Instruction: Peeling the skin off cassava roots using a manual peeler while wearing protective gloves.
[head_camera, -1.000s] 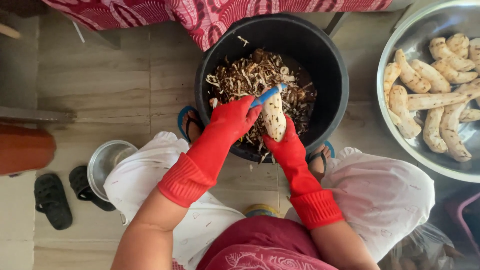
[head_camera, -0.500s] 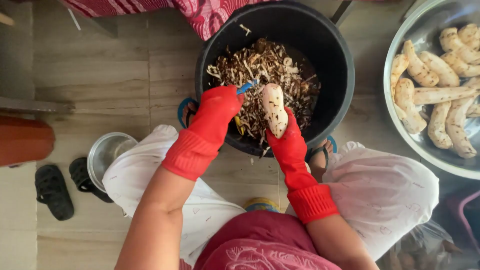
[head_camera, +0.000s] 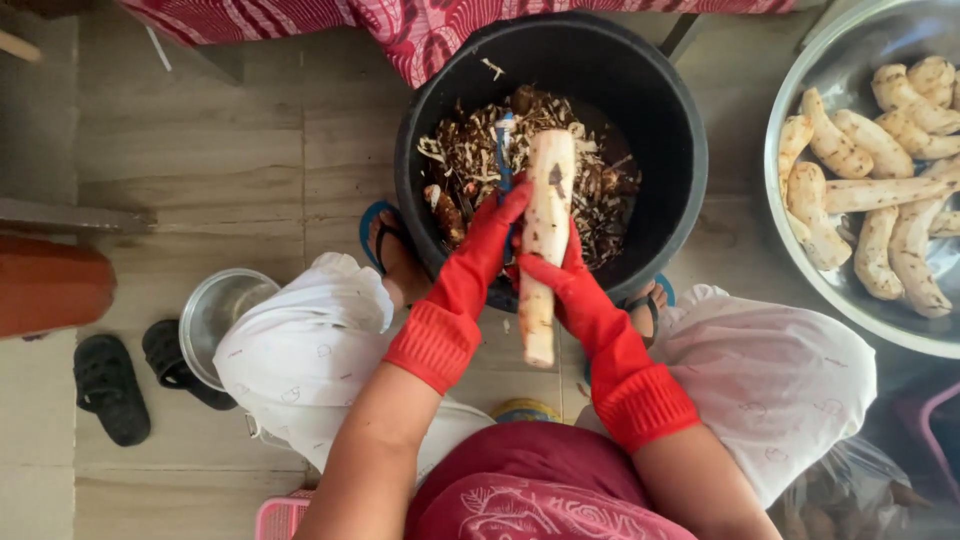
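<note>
Both my hands wear red rubber gloves. My right hand (head_camera: 562, 287) grips a long, pale, mostly peeled root (head_camera: 543, 240) held lengthwise over the black bucket (head_camera: 670, 170). Against the root's left side, my left hand (head_camera: 487, 240) holds a blue-handled peeler (head_camera: 504, 150). The bucket stands between my feet and holds a heap of brown and white peelings (head_camera: 470, 150).
A large metal basin (head_camera: 800, 270) at the right holds several peeled roots. A small steel bowl (head_camera: 215, 310) sits by my left knee, with black sandals (head_camera: 110, 385) beside it. A red patterned cloth (head_camera: 420, 30) hangs at the top, an orange-brown object (head_camera: 50, 285) at the left.
The root has turned from upright and short-looking to lying lengthwise toward me. Both hands have shifted slightly toward the bucket's near rim, and the peeler now runs along the root's left side.
</note>
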